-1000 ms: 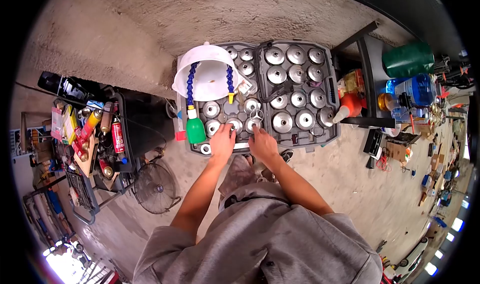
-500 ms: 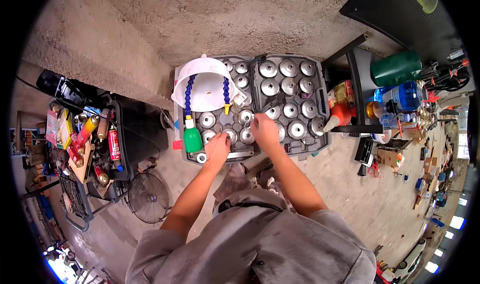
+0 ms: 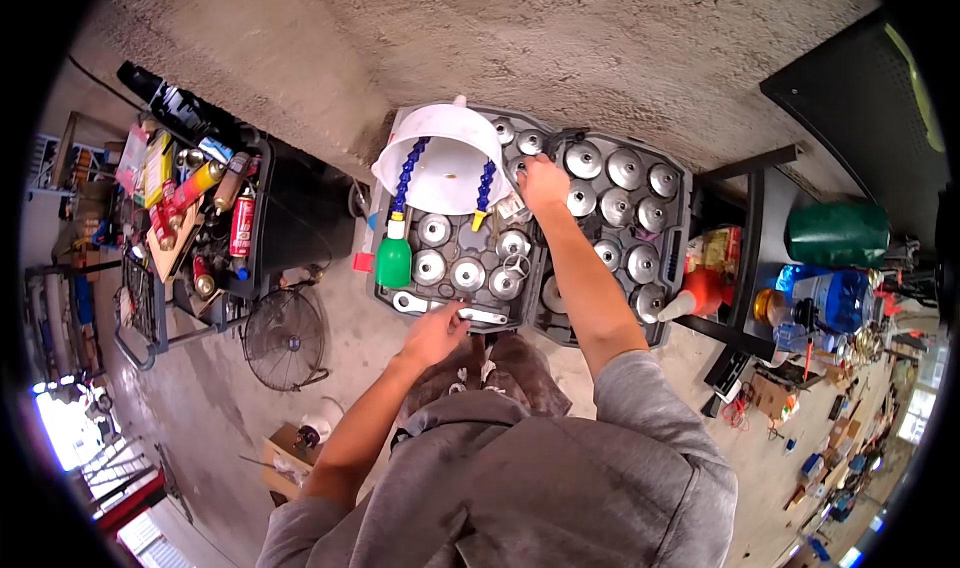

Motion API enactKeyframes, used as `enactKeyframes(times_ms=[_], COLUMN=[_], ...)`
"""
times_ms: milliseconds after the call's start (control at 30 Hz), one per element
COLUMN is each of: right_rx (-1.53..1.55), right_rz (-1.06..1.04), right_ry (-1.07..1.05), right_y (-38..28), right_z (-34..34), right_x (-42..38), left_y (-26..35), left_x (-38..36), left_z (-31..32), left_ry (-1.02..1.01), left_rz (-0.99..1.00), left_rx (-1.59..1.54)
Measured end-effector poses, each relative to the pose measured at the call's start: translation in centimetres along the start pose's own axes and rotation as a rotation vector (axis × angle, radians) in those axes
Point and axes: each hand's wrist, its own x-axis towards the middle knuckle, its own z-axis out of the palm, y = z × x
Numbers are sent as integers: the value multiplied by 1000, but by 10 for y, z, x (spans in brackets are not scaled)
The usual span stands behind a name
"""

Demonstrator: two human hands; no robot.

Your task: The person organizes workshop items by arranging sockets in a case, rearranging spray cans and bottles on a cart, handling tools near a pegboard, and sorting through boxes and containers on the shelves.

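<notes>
A grey tool case (image 3: 452,296) lies open on the floor, holding several silver oil filter cap wrenches (image 3: 467,273) in its two halves. My right hand (image 3: 543,184) is over the upper middle of the case, its fingers closed beside a cap wrench and hiding whatever they grip. Near the front edge, my left hand (image 3: 437,335) has its fingers pinched together by a flat silver wrench (image 3: 484,316); anything in them is too small to name. A white tub (image 3: 455,173) with blue flexible hoses (image 3: 407,176) and a green bottle (image 3: 394,258) stand on the left half.
Left of the case is a black bin (image 3: 300,203) beside a cart with spray cans (image 3: 242,226). A standing fan (image 3: 285,340) is below it. To the right, a black shelf frame (image 3: 752,258) holds bottles, with a red squeeze bottle (image 3: 700,294) near the case.
My right hand has moved up to the upper middle of the case. My left hand has drawn back to the front edge. The whole view has shifted and turned.
</notes>
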Motion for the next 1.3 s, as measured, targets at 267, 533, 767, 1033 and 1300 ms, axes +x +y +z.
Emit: enactKeyframes(times_ms=[267, 533, 767, 1033, 1300], right_rx=[116, 378, 419, 320, 255], right_rz=[-30, 208, -5, 25, 88], right_ry=[189, 378, 109, 205, 122], right_y=[-8, -30, -63, -91, -93], right_z=[-15, -72, 20, 67, 63], right_x=[-6, -152, -200, -159, -145], left_y=[6, 13, 13, 10, -1], left_x=[-6, 6, 39, 70, 68], left_z=[-8, 6, 10, -1, 10], left_ry=[118, 219, 203, 203, 181], left_rz=[-4, 53, -39, -255, -202], left_rx=[-108, -293, -127, -64, -213])
